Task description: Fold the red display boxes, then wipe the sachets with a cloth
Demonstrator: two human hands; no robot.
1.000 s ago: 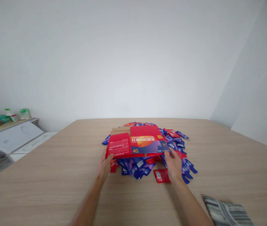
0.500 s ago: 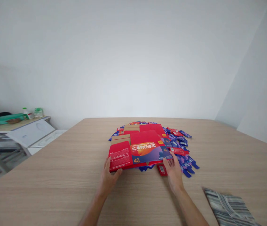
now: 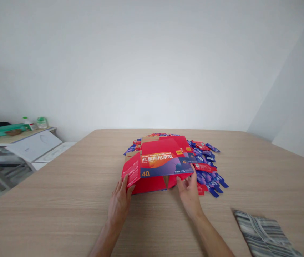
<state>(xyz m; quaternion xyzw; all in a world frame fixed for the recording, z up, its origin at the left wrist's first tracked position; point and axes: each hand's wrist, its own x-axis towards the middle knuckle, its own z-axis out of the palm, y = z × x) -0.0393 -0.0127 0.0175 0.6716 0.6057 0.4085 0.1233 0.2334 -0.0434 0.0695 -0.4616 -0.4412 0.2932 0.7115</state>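
A red and purple folding carton (image 3: 160,165) with white lettering stands partly opened at the middle of the wooden table (image 3: 61,200). My left hand (image 3: 119,201) grips its left red flap near the lower corner. My right hand (image 3: 188,192) holds the carton's lower right edge with the fingers bent up against it. Behind and to the right of the carton lies a heap of several blue and red sachets (image 3: 208,167). A second flat red carton (image 3: 178,142) lies on that heap behind the first.
A striped grey cloth (image 3: 264,237) lies at the table's near right corner. To the left, beyond the table, a white shelf unit (image 3: 31,144) carries green items and small bottles (image 3: 34,123). White walls stand behind.
The carton has been pulled off the heap toward me and has gone from flat to partly opened, its left flap now turned up. Both hands came nearer with it.
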